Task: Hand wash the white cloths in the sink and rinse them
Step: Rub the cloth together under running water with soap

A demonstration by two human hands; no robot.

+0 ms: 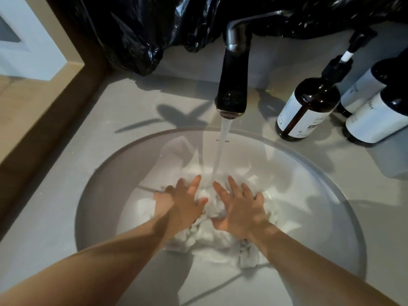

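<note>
The left hand (pixel 183 204) and right hand (pixel 240 209) press side by side, fingers spread flat, on the wet white cloths (pixel 207 238) bunched under them in the round sink (pixel 99 173), where water (pixel 220 151) lands between them from the dark faucet (pixel 234 80) beyond, brown pump bottles (pixel 309 107) standing on the table (pixel 132 102) far right.

Bottles, a black bag and wood trim around a grey desk

At 2 o'clock a dark brown pump bottle (pixel 306 109) with a white label stands on the grey desk (pixel 88 133), and just beside it, toward 3 o'clock, stand two more dark bottles (pixel 379 115) with white labels, partly cut off by the picture's edge. A crumpled, shiny black plastic bag (pixel 136 29) fills the back from 11 to 1 o'clock. A wooden ledge (pixel 33 102) borders the desk at 9 o'clock, with a white framed panel (pixel 24 40) above it at 10 o'clock.
</note>
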